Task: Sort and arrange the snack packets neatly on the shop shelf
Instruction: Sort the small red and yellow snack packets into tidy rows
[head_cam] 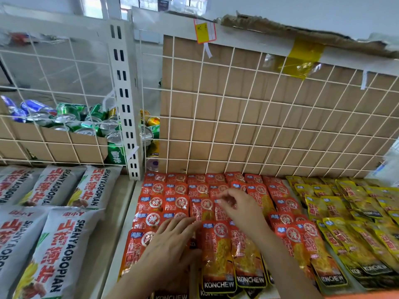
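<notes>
Red Konchew packets (218, 251) beside the yellow packets (345, 214) look light, slick, floppy, so I'd pinch the top seams. Left hand (170, 240) presses them flat-fingered; right hand (239, 208) grip, can't tell, blurry.

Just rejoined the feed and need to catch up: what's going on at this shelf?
A person is tidying the red snack packets, laid in overlapping rows. The left hand presses flat on the front-left packets. The right hand reaches to the middle rows, fingers curled at a packet, though blur hides whether it pinches it. Yellow packets lie to the right, grey bags to the left.
</notes>
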